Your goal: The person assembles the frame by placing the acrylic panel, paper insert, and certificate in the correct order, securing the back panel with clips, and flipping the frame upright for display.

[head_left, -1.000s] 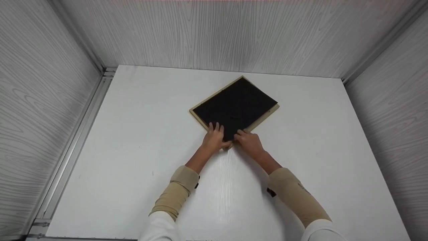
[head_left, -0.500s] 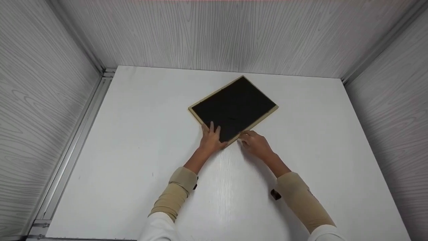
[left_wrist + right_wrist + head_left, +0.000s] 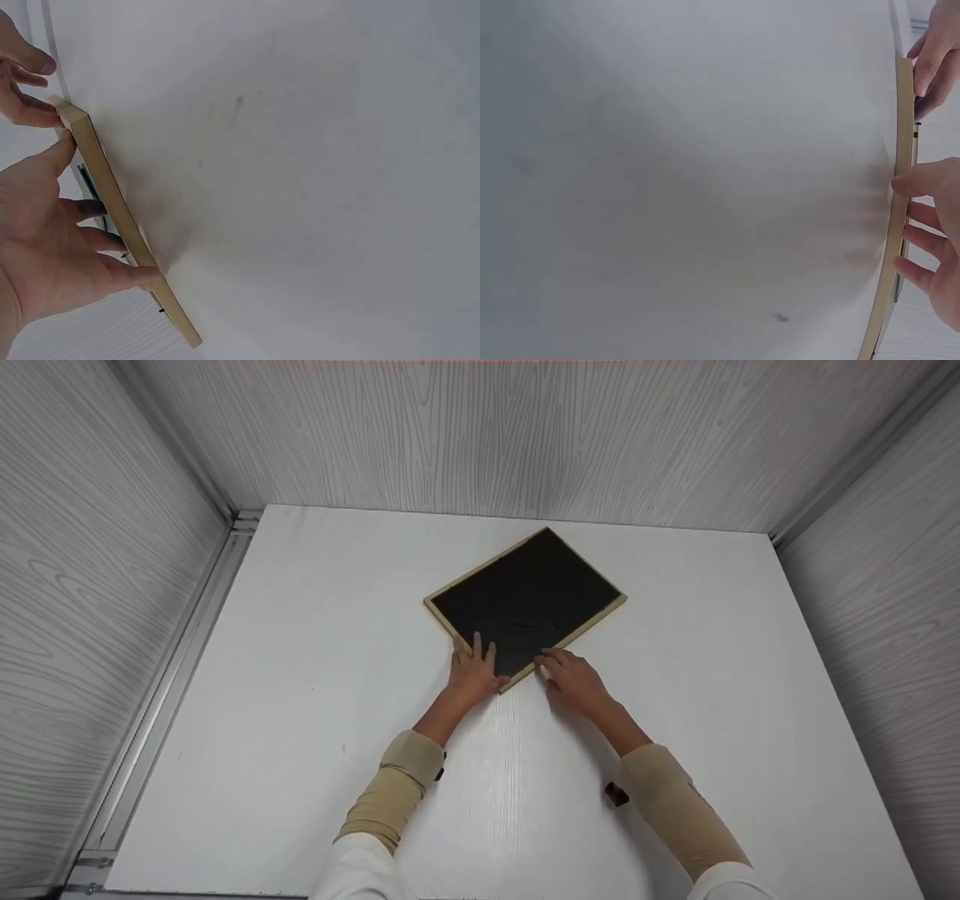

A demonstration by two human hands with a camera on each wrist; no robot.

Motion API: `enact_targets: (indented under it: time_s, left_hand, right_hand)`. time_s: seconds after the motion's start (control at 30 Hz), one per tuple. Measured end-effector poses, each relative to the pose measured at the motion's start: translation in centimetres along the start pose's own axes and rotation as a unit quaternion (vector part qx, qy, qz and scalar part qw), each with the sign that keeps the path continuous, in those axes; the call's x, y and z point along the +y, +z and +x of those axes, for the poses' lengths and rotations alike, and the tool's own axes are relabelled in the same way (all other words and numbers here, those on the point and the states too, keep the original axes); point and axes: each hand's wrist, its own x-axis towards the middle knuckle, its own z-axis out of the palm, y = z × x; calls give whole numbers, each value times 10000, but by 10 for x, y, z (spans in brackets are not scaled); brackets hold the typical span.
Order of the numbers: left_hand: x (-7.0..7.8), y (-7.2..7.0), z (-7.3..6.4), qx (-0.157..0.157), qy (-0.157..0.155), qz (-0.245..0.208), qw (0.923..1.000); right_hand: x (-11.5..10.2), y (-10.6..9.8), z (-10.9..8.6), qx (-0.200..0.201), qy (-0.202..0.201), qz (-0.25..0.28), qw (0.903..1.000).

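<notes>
A picture frame (image 3: 616, 602) with a light wooden rim lies back-up on the white table, turned so one corner points toward me. Its black backing board (image 3: 525, 592) sits inside the rim. My left hand (image 3: 472, 675) rests with spread fingers over the near-left edge, thumb by the near corner. On the near-right edge my right hand (image 3: 576, 682) touches the rim with its fingers, beside the backing board. In the left wrist view the left hand (image 3: 56, 240) lies along the wooden side. The right wrist view has the right hand (image 3: 941, 225) at the rim, fingers slightly bent.
The white table (image 3: 315, 735) extends around the frame on all sides. Grey wood-grain panels (image 3: 480, 442) stand at the back and both sides. A metal rail (image 3: 161, 697) runs along the left table edge.
The backing board, earlier lying slightly askew over the rim, now sits evenly inside it. My right hand has moved right along the near-right edge, away from the near corner; the left shifted slightly left.
</notes>
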Motion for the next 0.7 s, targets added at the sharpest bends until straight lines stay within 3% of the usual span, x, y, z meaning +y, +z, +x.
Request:
enact_targets:
  time_s: [0.17, 0.27, 0.33, 0.4, 0.5, 0.6, 0.7]
  left_hand:
    - [-8, -6, -3, -341, -7, -121, 9993]
    - [-15, -9, -3, -441, 77, -277, 9986]
    - [-19, -10, -3, -443, 140, -385, 9982]
    - [-22, -11, -4, -418, 211, -459, 9978]
    - [-24, -11, -6, -336, 517, -475, 9970]
    - [-23, -9, -10, -372, 865, -586, 9938]
    - [-22, -4, -11, -399, 1088, -913, 9891]
  right_hand:
    - [-7, -1, -2, -100, -365, -107, 9992]
    - [-6, -6, -4, -213, -499, 356, 9979]
    - [3, -11, -7, -55, -398, 682, 9969]
    - [20, -17, -10, 241, 17, 893, 9957]
    - [54, -29, -18, 341, 1058, 951, 9892]
    - [81, -36, -26, -272, 1966, 838, 9765]
    - [91, -36, -30, -714, 2242, 779, 9688]
